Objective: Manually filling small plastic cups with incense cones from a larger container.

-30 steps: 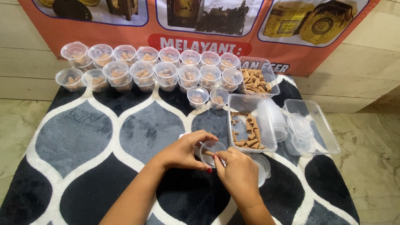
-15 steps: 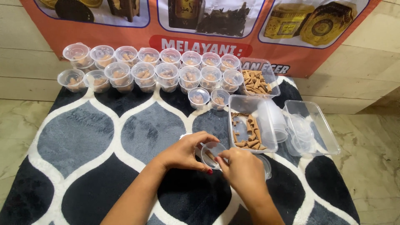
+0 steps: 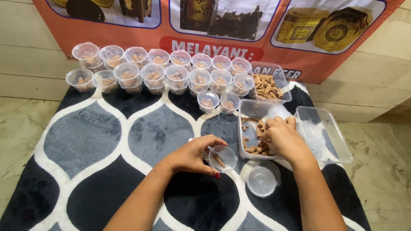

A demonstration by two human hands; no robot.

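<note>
Small clear plastic cup (image 3: 222,158) tilted on the patterned rug (image 3: 98,141), 1 brown cone-shaped piece visible inside, rim partly hidden behind the thumb. Left hand (image 3: 192,155) curled around the cup's left side, fingers closed on its wall, forearm running in from the lower edge. Just right of it, clear rectangular tub (image 3: 253,128) holding brown cone pieces (image 3: 252,149), much of the contents covered by the right hand (image 3: 283,140). Right hand reaching down into the tub, fingers bunched among the pieces; impossible to tell whether any piece is pinched. Round lid (image 3: 262,180) flat on the rug below the tub. Empty clear tray (image 3: 323,133) to the right. Rows of filled lidded cups (image 3: 158,70) along the far edge, contents hard to make out.
</note>
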